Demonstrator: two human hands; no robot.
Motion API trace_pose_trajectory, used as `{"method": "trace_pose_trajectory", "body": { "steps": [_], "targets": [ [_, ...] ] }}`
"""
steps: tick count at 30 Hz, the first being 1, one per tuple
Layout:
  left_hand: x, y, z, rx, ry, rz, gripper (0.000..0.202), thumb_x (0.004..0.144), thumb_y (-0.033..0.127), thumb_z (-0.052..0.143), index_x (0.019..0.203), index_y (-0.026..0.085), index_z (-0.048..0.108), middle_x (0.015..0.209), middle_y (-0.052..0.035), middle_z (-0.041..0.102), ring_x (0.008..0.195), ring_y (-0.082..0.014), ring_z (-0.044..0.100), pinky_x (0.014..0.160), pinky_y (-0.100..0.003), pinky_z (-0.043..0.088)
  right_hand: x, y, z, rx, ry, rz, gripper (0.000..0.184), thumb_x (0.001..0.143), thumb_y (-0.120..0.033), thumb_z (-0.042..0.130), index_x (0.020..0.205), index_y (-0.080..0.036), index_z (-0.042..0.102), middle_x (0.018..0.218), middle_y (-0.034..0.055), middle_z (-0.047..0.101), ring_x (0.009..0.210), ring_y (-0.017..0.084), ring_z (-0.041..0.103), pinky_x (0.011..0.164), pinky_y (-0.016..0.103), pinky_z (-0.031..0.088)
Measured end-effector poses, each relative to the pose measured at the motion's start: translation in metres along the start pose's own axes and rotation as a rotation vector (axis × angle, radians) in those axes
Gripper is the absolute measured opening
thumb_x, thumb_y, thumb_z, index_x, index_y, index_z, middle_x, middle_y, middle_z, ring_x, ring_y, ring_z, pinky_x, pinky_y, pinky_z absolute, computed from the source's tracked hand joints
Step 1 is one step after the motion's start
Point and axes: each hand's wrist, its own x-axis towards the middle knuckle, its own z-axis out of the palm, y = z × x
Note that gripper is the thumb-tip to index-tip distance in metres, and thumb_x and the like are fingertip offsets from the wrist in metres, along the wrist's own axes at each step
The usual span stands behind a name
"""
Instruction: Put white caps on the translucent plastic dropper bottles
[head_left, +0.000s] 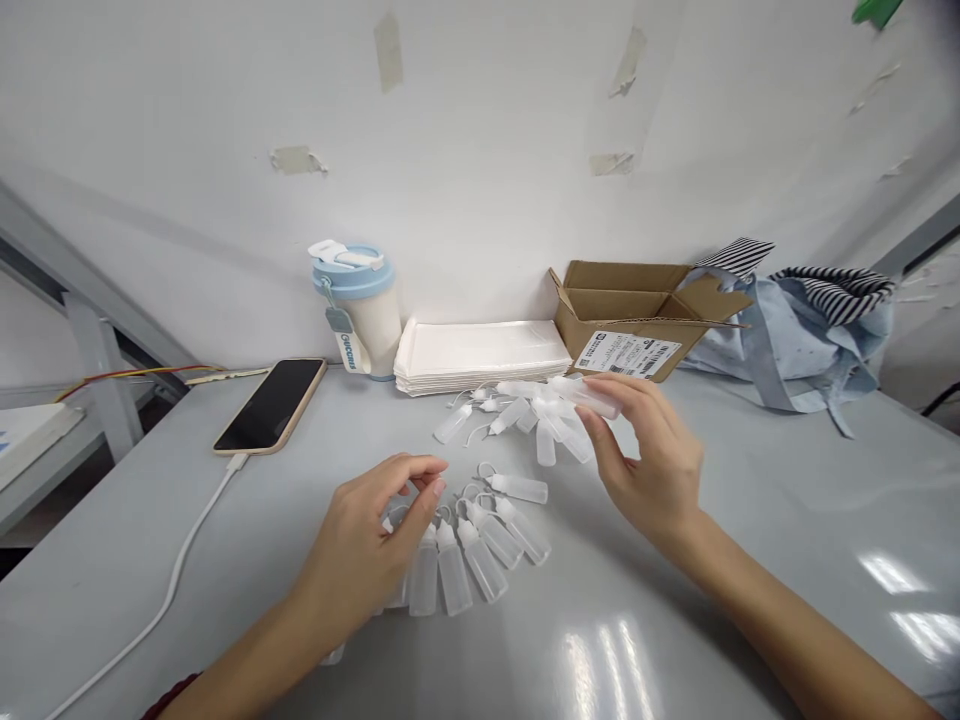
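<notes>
My right hand pinches a small translucent dropper bottle by thumb and fingertips, holding it sideways just above a loose pile of similar bottles. My left hand hovers with fingers curled and thumb meeting fingertips, over the left end of a row of several capped bottles lying side by side on the grey table. What, if anything, is between the left fingers is hidden. One more bottle lies apart between the row and the pile.
A phone on a white cable lies at the left. Against the wall stand a blue-lidded cup, a stack of white trays, an open cardboard box and a light blue bag.
</notes>
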Motion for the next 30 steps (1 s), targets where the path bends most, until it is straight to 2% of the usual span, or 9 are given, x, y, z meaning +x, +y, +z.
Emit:
{"method": "trace_pose_trajectory", "body": {
  "steps": [3,9,13,16,20,26,30],
  "targets": [
    [-0.001,0.002,0.000,-0.014,-0.007,-0.020,0.023,0.086,0.036,0.048,0.095,0.025,0.065,0.081,-0.0013,0.065,0.073,-0.0168,0.061,0.038,-0.017,0.037,-0.003,-0.012,-0.004,0.150,-0.082,0.037,0.017,0.088,-0.018,0.054,0.104,-0.020,0.057,0.096,0.0093,0.066,0.090,0.023,0.063,0.073,0.035,0.052],
    [-0.004,0.000,0.001,-0.029,-0.041,0.020,0.027,0.086,0.037,0.049,0.108,0.025,0.060,0.085,-0.0013,0.067,0.074,-0.0168,0.061,0.039,-0.017,0.039,-0.011,-0.027,-0.004,0.476,-0.342,0.379,0.014,0.086,-0.030,0.058,0.096,-0.021,0.061,0.080,0.0029,0.069,0.067,0.016,0.063,0.056,0.028,0.051],
    [-0.003,-0.002,0.002,-0.019,-0.048,0.060,0.024,0.087,0.035,0.049,0.106,0.026,0.061,0.081,-0.0001,0.066,0.072,-0.0155,0.060,0.041,-0.017,0.041,-0.008,-0.031,-0.005,0.650,-0.433,0.509,0.013,0.085,-0.031,0.058,0.090,-0.020,0.063,0.063,-0.0001,0.066,0.062,0.016,0.063,0.059,0.028,0.051],
    [-0.004,-0.003,0.003,-0.022,-0.055,0.141,0.018,0.089,0.030,0.048,0.097,0.025,0.063,0.080,0.0011,0.065,0.071,-0.0134,0.058,0.052,-0.019,0.045,-0.006,-0.034,-0.006,0.716,-0.466,0.601,0.014,0.084,-0.032,0.059,0.088,-0.019,0.063,0.062,-0.0003,0.064,0.061,0.015,0.063,0.059,0.027,0.051],
    [-0.005,-0.003,0.004,-0.044,-0.100,0.221,0.017,0.090,0.024,0.046,0.084,0.022,0.062,0.076,0.0018,0.063,0.068,-0.0119,0.057,0.061,-0.021,0.045,-0.005,-0.036,-0.007,0.781,-0.500,0.670,0.015,0.083,-0.033,0.061,0.087,-0.018,0.063,0.064,-0.0001,0.064,0.064,0.015,0.064,0.063,0.028,0.051],
    [-0.005,-0.002,0.005,-0.049,-0.088,0.218,0.017,0.091,0.024,0.046,0.086,0.022,0.062,0.075,0.0021,0.063,0.066,-0.0118,0.056,0.061,-0.020,0.043,-0.004,-0.037,-0.009,0.849,-0.604,0.724,0.019,0.085,-0.036,0.057,0.085,-0.018,0.063,0.062,0.0002,0.064,0.064,0.016,0.062,0.064,0.029,0.049],
    [-0.005,-0.001,0.005,-0.055,-0.075,0.225,0.016,0.090,0.024,0.047,0.087,0.023,0.064,0.075,0.0020,0.064,0.066,-0.0124,0.057,0.060,-0.021,0.043,-0.004,-0.038,-0.009,0.879,-0.624,0.734,0.018,0.085,-0.035,0.058,0.084,-0.017,0.063,0.061,-0.0002,0.063,0.063,0.015,0.060,0.064,0.028,0.046]
  ]
}}
